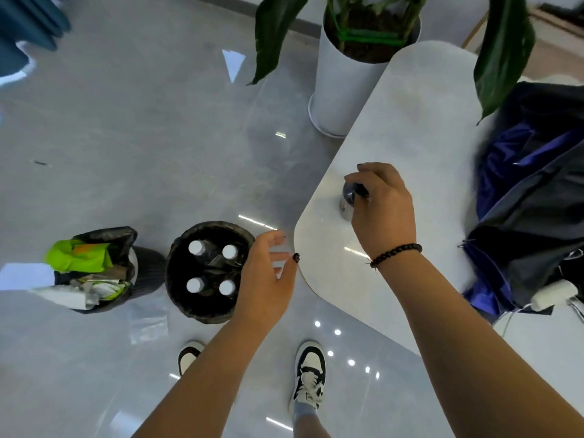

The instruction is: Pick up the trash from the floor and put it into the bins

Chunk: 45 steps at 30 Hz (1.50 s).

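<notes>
**A:** Looks like the right hand (380,200) curled over a small bottle (349,200) standing on the white table (410,128), right of centre in the frame. Upright, long axis pointing pretty much straight at the camera, cap end hidden under the fingers. Grasping it from the top, by the look of it.

**B:** Agreed. Left hand (268,270) just hanging loose lower centre, fingers relaxed, holding nothing. Sitting right beside the table's rounded corner.

**A:** So where to next? Round black bin (177,248) down and to the left of the bottle, already four white-capped bottles (196,248) standing inside (full-ish, but a gap in the middle maybe).

**B:** Probably that one, not the second bin (126,238) at far left stuffed with green wrappers and paper. Left hand actually nearer the bottle bin, nearly over its right rim. Could mean a handoff or just a sweep leftward and down past the table edge. Also a clear plastic bag (148,324) on the floor just below the bins, not yet picked up.
</notes>
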### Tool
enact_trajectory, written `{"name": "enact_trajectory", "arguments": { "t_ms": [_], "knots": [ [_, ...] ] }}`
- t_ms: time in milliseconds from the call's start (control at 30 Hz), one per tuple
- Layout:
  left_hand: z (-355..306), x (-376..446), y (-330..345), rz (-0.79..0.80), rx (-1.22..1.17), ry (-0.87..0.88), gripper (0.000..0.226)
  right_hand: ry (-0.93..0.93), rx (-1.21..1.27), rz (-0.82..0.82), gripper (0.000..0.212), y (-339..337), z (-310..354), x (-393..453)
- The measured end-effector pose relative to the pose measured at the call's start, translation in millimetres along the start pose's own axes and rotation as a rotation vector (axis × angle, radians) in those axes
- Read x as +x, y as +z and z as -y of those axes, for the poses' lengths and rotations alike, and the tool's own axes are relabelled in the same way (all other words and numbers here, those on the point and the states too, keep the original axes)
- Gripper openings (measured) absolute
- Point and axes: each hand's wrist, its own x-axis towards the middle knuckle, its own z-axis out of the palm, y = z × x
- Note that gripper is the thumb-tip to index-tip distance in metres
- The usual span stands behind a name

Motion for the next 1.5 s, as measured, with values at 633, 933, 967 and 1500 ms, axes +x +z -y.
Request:
{"name": "enact_trajectory", "arguments": {
  "t_ms": [633, 933, 967, 1500],
  "knots": [
    [152.7, -26.1, -183.1, -0.171, 0.031, -0.219, 0.033, -0.072, 0.014, 0.411, 0.021, 202.0, 152.5, -90.6],
    [230.1, -34.3, -273.8, -0.039, 0.083, -0.327, 0.031, 0.218, -0.164, 0.504, 0.03, 270.1, 179.2, -105.3],
    [235.9, -31.8, -281.6, -0.034, 0.087, -0.326, 0.031, 0.234, -0.175, 0.486, 0.03, 273.2, 182.6, -104.6],
    [348.7, 1.1, -308.7, -0.296, -0.108, -0.495, 0.024, 0.339, 0.033, 0.753, 0.023, 418.5, 239.2, -161.0]
  ]
}}
